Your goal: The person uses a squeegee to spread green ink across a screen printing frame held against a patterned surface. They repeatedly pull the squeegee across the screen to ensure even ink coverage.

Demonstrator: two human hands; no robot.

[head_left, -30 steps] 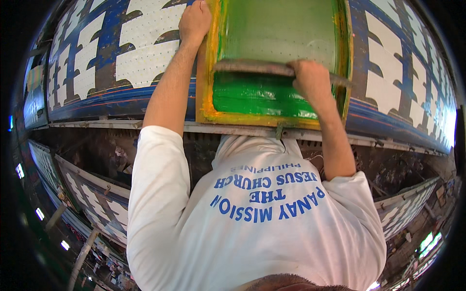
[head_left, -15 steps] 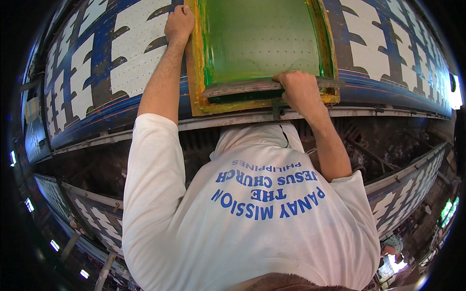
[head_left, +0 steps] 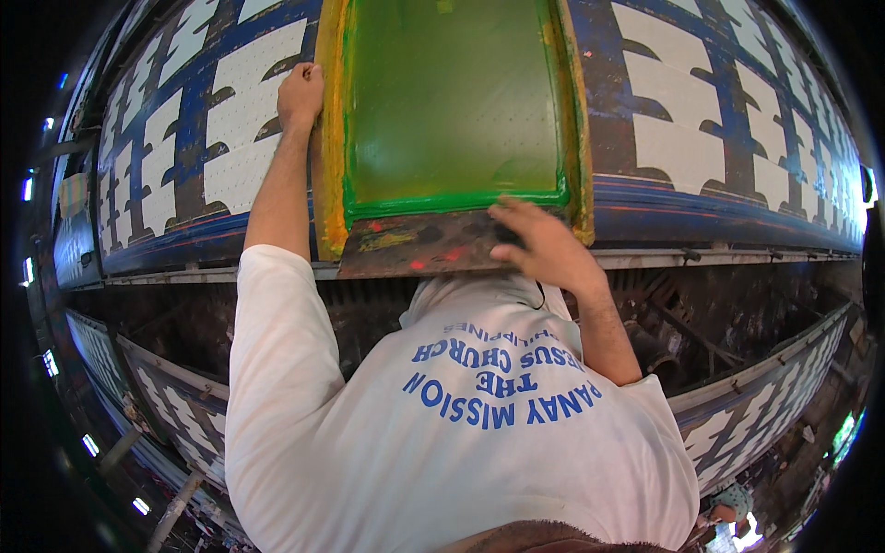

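A printing screen with a green-smeared mesh and a yellow-stained wooden frame lies over the long table. My left hand is closed at the left side of the frame, gripping its edge. Across the near end of the screen rests a wide, paint-spotted squeegee, its broad face turned toward me. A thick band of green ink runs along its far edge. My right hand is at the squeegee's right half, fingers stretched out and thumb apart, slightly blurred. Its fingertips are over the far edge; firm contact is unclear.
White cut fabric pieces lie in rows on the blue, stained tabletop on both sides. A metal rail edges the table. Behind me, across a dark gap, another table carries more white pieces. A person is at the lower right.
The screen has shifted left, and my left hand with it. The squeegee has tipped from edge-on to show its broad face. My right hand has loosened from a closed grip to spread fingers.
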